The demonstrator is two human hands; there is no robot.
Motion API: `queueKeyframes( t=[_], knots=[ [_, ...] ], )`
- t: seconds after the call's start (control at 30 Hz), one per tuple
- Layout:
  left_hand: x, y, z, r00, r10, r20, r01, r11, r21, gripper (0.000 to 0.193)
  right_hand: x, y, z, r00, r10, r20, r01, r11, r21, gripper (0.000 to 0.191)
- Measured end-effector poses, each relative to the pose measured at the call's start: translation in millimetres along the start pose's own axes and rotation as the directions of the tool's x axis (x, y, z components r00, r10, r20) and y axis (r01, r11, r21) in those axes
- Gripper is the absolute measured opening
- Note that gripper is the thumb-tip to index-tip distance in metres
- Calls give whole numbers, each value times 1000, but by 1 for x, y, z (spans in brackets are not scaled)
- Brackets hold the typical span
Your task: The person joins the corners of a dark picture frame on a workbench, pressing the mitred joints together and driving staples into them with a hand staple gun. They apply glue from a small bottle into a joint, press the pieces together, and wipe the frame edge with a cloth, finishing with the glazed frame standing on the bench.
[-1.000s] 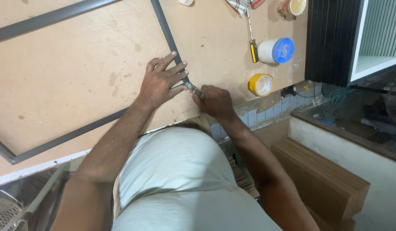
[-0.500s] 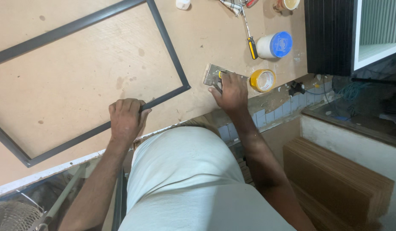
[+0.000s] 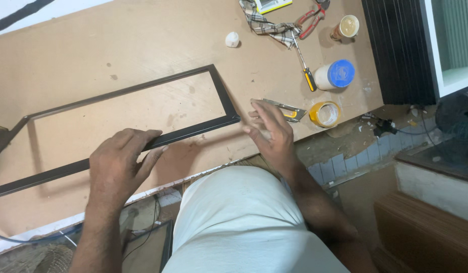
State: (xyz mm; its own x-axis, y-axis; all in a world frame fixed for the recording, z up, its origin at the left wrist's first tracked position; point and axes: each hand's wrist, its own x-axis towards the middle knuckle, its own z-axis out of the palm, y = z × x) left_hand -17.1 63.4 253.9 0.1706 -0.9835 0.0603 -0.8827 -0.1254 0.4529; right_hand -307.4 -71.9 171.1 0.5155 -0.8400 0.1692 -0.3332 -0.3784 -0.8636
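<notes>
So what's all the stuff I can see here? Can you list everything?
Frame: one, dark metal, lying flat on the board.
Workboard: one, tan, under everything.
Utility knife: one, silver and yellow, by the right fingertips.
Tape roll: one, yellow, right of the knife.
Jar: one, white with blue lid, above the tape.
Screwdriver: one, yellow and black handle.
Pliers: one, red handles.
Cloth: one, checked.
Cup: one, brown.
White lump: one.
Left hand: gripping the frame's near bar.
Right hand: open, beside the knife.

Single head-worn view, steeply downward and close over the workbench (image 3: 143, 45), past the wearer's own torso.
</notes>
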Motion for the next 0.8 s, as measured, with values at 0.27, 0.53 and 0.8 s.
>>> queueKeyframes(
  t=[0.27,0.53,0.8],
  knots=[
    [-16,18,37,998,-66,-14,64,993,-101,33,-12,-23,13,984,-38,-173,38,999,0,28],
    [-33,28,107,957,-276,88,289,892,-347,34,-26,32,46,972,169,-163,-110,941,319,22],
    [-33,19,165,969,-242,52,239,863,-444,28,-39,85,60,888,451,-88,-337,770,542,26]
  ],
)
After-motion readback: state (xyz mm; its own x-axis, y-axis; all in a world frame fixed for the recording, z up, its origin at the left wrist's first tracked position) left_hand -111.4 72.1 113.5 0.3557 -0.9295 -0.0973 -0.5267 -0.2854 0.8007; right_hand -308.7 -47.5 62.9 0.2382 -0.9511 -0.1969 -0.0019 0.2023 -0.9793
